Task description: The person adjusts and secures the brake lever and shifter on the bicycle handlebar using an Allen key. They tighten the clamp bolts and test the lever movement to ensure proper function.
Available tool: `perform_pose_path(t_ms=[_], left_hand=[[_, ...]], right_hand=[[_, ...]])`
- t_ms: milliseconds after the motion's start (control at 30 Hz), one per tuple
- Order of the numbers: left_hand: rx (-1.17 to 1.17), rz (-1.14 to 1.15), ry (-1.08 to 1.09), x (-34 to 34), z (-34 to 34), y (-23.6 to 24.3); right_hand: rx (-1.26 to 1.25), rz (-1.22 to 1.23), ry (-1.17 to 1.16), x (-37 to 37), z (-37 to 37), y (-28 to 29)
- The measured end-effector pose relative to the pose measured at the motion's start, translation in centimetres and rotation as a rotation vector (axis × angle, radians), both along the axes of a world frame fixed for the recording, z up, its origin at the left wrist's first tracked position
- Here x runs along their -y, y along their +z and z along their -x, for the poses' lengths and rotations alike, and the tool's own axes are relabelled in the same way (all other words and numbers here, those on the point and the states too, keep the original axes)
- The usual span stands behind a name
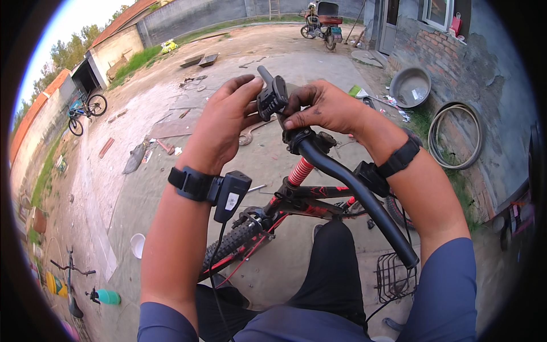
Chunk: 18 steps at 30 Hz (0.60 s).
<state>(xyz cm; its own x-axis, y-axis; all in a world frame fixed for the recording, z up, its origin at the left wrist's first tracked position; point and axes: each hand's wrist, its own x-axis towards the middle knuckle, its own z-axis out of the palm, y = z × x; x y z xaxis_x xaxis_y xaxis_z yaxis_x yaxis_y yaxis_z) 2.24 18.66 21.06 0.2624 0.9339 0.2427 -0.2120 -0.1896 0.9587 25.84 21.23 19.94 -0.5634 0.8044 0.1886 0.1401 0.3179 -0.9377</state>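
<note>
At the near-upright left end of a black handlebar (pixel 364 199), both grips worked close together. The left grip (pixel 231 117) had its fingers curved loosely along the outer side of a black ridged part (pixel 273 98), thumb close to its upper edge; whether it clasped the part could not be told. The right grip (pixel 323 108) lay on the other side, thumb and forefinger bent toward each other beside the bar; what they pinched, if anything, was hidden. The ridged part sat on the bar between the two, below its grey tip.

Just below the right grip was the stem clamp (pixel 300 141), and from there the bar curved down toward the person's right side. Under it came a red ribbed tube (pixel 300 171), the black-and-red bicycle frame (pixel 319 208) and, to the left, a knobby tyre (pixel 225 245). Each wrist wore a black strap, and a cable hung from the black box (pixel 232 196) on the left one.

Farther out, a wrench (pixel 246 138) lay on the ground beyond the left forearm. A white bowl (pixel 137 245) was to the left, a wire basket (pixel 393 276) at lower right, a grey basin (pixel 407 80) and coiled hose (pixel 436 137) by the right-hand wall. A blue bicycle (pixel 85 109) and a motorbike (pixel 327 23) stood well apart.
</note>
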Motion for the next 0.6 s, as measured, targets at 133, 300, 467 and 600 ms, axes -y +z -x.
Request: perform_pose_path(t_ms=[133,300,467,600], left_hand=[[-0.104,-0.14,-0.033,-1.2,-2.6,1.3],[-0.239,-0.399,-0.088,0.1,-3.8,2.2],[-0.412,-0.534,-0.104,3.5,-4.2,1.5],[-0.545,-0.996,0.235,4.9,-2.9,-1.4]], right_hand=[[0.021,-0.033,-0.026,0.0,-0.3,-0.2],[0.07,-0.15,-0.094,0.7,0.2,0.1],[-0.156,-0.06,0.033,-0.7,-1.3,-1.6],[-0.016,-0.066,0.034,0.0,-0.4,-0.4]])
